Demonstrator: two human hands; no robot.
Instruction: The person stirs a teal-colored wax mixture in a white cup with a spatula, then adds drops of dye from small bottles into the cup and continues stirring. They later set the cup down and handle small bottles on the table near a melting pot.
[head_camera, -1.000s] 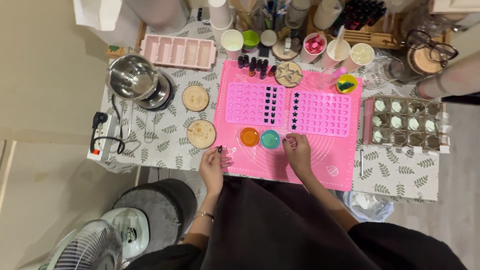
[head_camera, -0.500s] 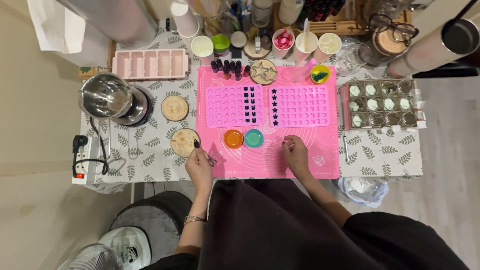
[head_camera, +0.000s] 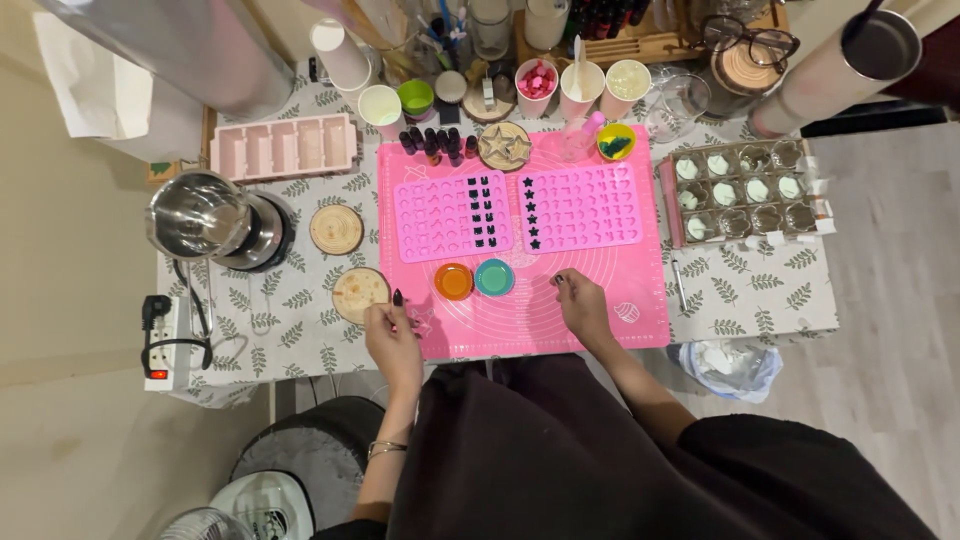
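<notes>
the left hand (head_camera: 393, 335) pinched the wooden disc (head_camera: 360, 293) by its near edge, just off the mat (head_camera: 520, 310); the right hand (head_camera: 583, 305) rested loosely curled, empty, beside two cups (head_camera: 474, 279), steadying it.

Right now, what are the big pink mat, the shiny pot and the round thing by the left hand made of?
The pink mat looks like silicone: matte, thin, lying flat. The pot looks like polished steel, mirror-bright with reflections. The round coaster beside the left hand looks like wood or cork: pale tan and dull; I cannot tell which.
</notes>
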